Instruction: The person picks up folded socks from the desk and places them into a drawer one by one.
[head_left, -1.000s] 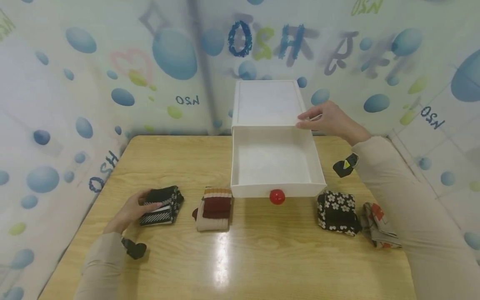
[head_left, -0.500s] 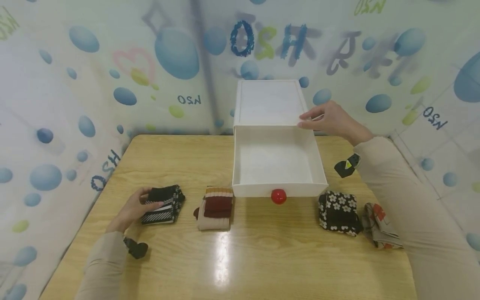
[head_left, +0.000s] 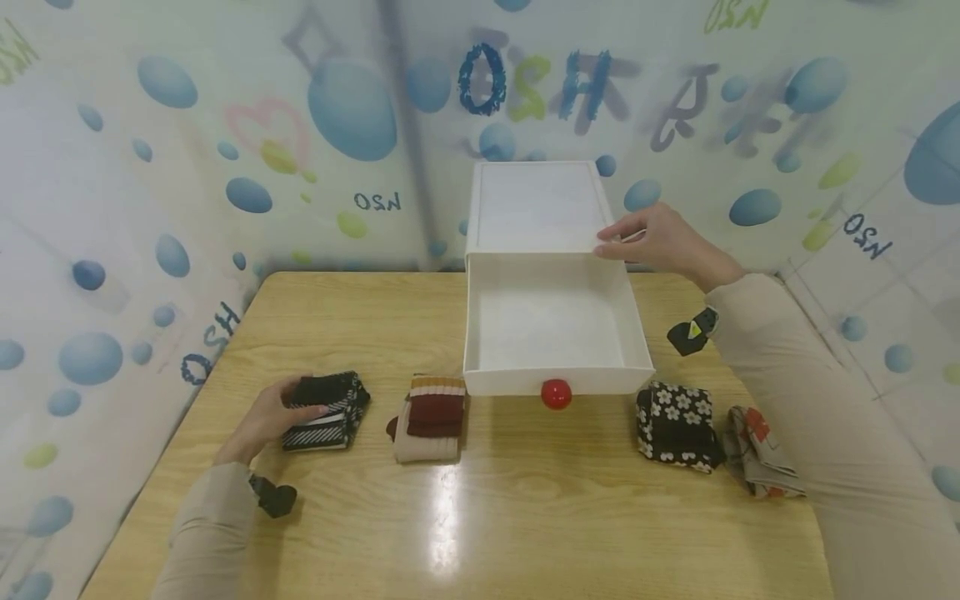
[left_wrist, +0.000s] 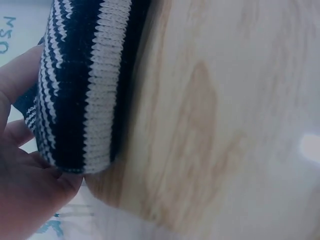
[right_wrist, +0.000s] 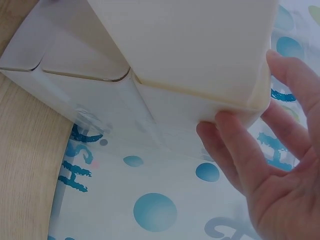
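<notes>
My left hand [head_left: 264,422] grips a folded pair of black-and-white knit socks [head_left: 330,390] on the left of the table. In the left wrist view, the fingers lie behind the socks [left_wrist: 75,100], and a pale ribbed stripe faces the camera. My right hand [head_left: 666,243] holds the right front edge of a white drawer box [head_left: 543,208]. The right wrist view has its thumb and fingers bent around the corner of the box casing [right_wrist: 195,45]. The drawer [head_left: 558,381] is pulled out, with a red round knob [head_left: 556,394] on its front and a bare floor inside.
Folded maroon-and-beige socks [head_left: 431,425] lie just left of the drawer front. To its right are black socks with white flowers [head_left: 678,425], then grey-and-red socks [head_left: 757,454] partly hidden by the right sleeve. A patterned wall [head_left: 352,200] stands behind the wooden table [head_left: 525,517].
</notes>
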